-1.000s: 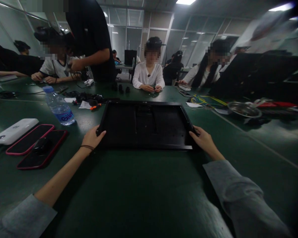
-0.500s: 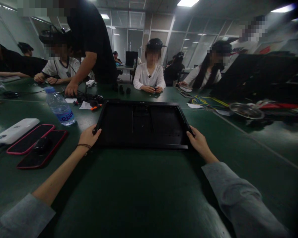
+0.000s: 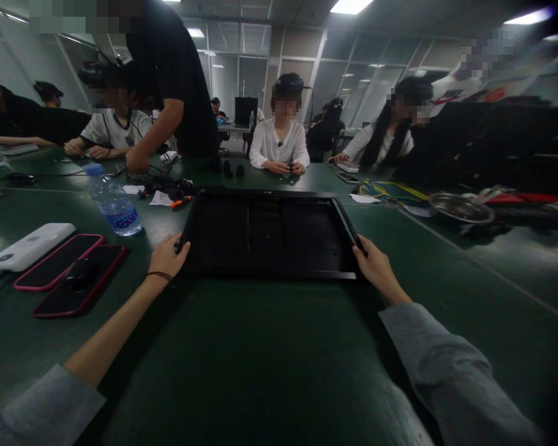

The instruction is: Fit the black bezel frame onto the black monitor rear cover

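Observation:
A black, shallow rectangular shell like a monitor casing (image 3: 267,238) lies on the green table in front of me, its recessed side facing up. Its left edge is gripped by my left hand (image 3: 168,255), the thumb on top and the other fingers partly hidden at the side. My right hand (image 3: 371,260) is closed on the opposite edge in much the same way. A slim light line runs along the inside of that right edge. Whether the near side rests fully on the table I cannot tell.
Left of the casing stand a water bottle (image 3: 113,201), a white power bank (image 3: 28,246) and two red-edged phones (image 3: 81,282). A metal bowl (image 3: 460,207) sits at the right, near coloured cables (image 3: 390,191). Several people sit across the table; one person in black (image 3: 177,80) leans over it.
My right hand and the casing's right edge have shifted very slightly to the right. Across the table, the standing person's hand has moved up a little. My left hand has hardly moved.

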### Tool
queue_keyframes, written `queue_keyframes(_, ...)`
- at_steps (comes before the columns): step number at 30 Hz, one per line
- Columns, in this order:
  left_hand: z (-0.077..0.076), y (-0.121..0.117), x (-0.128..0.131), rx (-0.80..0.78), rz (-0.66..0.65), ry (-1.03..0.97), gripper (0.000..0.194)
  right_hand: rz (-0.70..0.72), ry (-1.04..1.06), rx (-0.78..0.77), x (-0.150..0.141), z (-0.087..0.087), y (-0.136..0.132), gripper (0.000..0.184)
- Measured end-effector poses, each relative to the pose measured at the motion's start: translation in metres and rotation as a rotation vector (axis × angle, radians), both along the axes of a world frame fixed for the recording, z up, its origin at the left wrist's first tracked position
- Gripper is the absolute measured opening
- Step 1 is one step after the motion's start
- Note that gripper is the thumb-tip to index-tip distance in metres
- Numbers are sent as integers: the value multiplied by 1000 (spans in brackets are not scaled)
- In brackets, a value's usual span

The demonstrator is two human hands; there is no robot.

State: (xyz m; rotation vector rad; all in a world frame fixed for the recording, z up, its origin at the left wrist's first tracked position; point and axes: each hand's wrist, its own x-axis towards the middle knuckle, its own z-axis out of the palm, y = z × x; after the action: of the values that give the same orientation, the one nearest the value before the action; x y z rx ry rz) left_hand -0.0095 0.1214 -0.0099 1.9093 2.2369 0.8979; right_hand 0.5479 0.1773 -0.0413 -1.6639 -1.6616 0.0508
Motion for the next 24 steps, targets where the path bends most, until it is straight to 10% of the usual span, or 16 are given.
queue_keyframes(24,9,-6,4,-106,80,-65,43,6,67,-25,3,-4,3,53)
